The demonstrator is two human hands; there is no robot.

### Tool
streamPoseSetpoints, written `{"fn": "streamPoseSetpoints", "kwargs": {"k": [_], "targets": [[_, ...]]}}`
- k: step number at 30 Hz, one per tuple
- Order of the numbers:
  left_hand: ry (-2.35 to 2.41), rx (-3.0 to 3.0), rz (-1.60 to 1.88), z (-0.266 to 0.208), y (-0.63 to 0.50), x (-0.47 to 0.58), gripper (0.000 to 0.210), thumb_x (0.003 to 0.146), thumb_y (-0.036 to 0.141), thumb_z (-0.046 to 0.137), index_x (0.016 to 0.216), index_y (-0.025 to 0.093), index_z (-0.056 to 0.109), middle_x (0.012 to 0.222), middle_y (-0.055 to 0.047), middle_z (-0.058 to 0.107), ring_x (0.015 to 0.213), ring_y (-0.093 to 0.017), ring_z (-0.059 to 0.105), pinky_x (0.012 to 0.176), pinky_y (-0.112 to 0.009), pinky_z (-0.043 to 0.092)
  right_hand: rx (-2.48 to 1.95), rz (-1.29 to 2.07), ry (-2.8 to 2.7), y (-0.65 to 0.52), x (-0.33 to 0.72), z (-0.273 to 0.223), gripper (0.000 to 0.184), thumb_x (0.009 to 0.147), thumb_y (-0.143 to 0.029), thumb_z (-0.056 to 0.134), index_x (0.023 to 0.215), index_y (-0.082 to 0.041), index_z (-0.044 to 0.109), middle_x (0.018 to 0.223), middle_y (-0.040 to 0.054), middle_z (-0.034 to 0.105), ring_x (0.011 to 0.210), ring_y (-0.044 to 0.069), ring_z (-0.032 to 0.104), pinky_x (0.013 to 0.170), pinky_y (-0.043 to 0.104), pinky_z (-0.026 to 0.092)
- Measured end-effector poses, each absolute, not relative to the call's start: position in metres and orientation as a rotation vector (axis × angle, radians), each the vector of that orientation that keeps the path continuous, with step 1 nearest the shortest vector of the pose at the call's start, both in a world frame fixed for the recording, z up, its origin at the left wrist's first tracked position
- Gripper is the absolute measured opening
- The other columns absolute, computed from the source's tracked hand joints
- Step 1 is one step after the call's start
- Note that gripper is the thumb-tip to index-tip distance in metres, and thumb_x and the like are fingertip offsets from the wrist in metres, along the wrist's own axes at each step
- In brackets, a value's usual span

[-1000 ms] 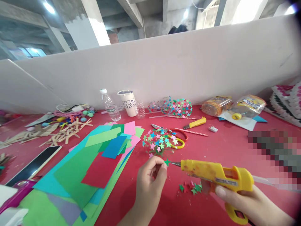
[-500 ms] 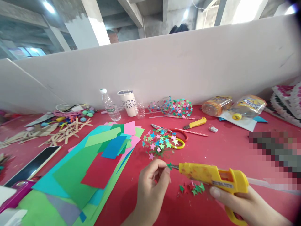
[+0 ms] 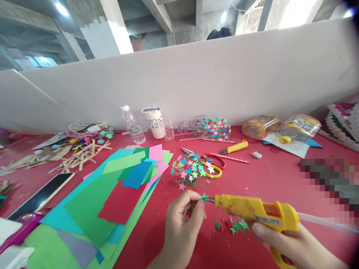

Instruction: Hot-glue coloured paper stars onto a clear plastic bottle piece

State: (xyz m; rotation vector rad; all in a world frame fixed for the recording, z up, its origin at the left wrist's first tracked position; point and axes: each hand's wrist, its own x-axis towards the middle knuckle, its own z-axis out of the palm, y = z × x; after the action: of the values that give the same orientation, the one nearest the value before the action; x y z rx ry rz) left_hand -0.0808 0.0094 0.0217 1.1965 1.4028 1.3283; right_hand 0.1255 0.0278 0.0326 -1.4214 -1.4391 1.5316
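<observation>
Between the thumb and forefinger of my left hand (image 3: 185, 220) is a small green star (image 3: 204, 198). My right hand (image 3: 291, 243) grips a yellow hot glue gun (image 3: 249, 209), its metal nozzle pointing left and meeting the star. Whether glue is coming out is too small to tell. Below the nozzle, loose red and green stars (image 3: 234, 225) lie on the red table (image 3: 207, 248). Just beyond my left hand sits a clear rounded piece covered with colored stars (image 3: 192, 168), overlapping the handles of a pair of scissors (image 3: 217, 166).
Colored paper sheets (image 3: 92, 209) spread on the left, beside a phone (image 3: 42, 194) and wooden sticks (image 3: 81, 157). A water bottle (image 3: 133, 127), a cup (image 3: 153, 122), a star-covered bottle (image 3: 215, 128) and a utility knife (image 3: 235, 147) lie toward the white partition (image 3: 179, 78).
The view has shifted slightly, moving everything a little to the right. Both hands keep nearly the same pose, with the nozzle still at the green star.
</observation>
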Motion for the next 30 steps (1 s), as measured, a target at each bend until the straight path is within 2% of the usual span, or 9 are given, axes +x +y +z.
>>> {"fn": "streamPoseSetpoints", "kwargs": {"k": [7, 11, 19, 24, 30], "targets": [[1.405, 1.222, 1.296, 0.0217, 0.0104, -0.0830, 0.022, 0.084, 0.028, 0.050, 0.064, 0.020, 0.050, 0.055, 0.004, 0.046, 0.048, -0.009, 0.041, 0.046, -0.021, 0.029, -1.392, 1.523, -1.445, 0.0277, 0.1247, 0.0294, 0.040, 0.064, -0.061, 0.072, 0.051, -0.024, 0.063, 0.045, -0.0009, 0.049, 0.050, 0.016, 0.051, 0.043, 0.022, 0.044], [1.399, 1.220, 1.312, 0.0212, 0.0101, -0.0824, 0.023, 0.084, 0.029, 0.050, 0.064, 0.020, 0.049, 0.055, 0.004, 0.046, 0.047, -0.009, 0.041, 0.046, -0.021, 0.029, -1.355, 1.520, -1.460, 0.0280, 0.1249, 0.0268, 0.037, 0.065, -0.060, 0.071, 0.055, -0.025, 0.066, 0.045, -0.0009, 0.049, 0.052, 0.017, 0.051, 0.045, 0.023, 0.045], [1.409, 1.230, 1.300, 0.0209, 0.0092, -0.0828, 0.023, 0.085, 0.029, 0.050, 0.064, 0.020, 0.049, 0.055, 0.004, 0.047, 0.048, -0.009, 0.041, 0.046, -0.021, 0.030, -1.407, 1.518, -1.457, 0.0272, 0.1254, 0.0258, 0.037, 0.063, -0.062, 0.072, 0.060, -0.025, 0.069, 0.043, -0.0020, 0.047, 0.045, 0.013, 0.043, 0.041, 0.022, 0.041], [1.411, 1.203, 1.348, 0.0214, 0.0098, -0.0814, 0.023, 0.084, 0.029, 0.051, 0.063, 0.019, 0.050, 0.054, 0.004, 0.048, 0.047, -0.008, 0.040, 0.045, -0.021, 0.028, -1.388, 1.535, -1.446, 0.0274, 0.1250, 0.0263, 0.035, 0.064, -0.062, 0.071, 0.062, -0.027, 0.072, 0.044, -0.0010, 0.050, 0.048, 0.016, 0.049, 0.046, 0.024, 0.046], [1.409, 1.220, 1.330, 0.0204, 0.0105, -0.0825, 0.023, 0.084, 0.029, 0.051, 0.064, 0.020, 0.050, 0.055, 0.004, 0.048, 0.047, -0.008, 0.041, 0.045, -0.021, 0.029, -1.375, 1.548, -1.462, 0.0281, 0.1256, 0.0251, 0.035, 0.065, -0.061, 0.071, 0.064, -0.026, 0.072, 0.044, -0.0012, 0.049, 0.048, 0.016, 0.048, 0.046, 0.025, 0.045]]}}
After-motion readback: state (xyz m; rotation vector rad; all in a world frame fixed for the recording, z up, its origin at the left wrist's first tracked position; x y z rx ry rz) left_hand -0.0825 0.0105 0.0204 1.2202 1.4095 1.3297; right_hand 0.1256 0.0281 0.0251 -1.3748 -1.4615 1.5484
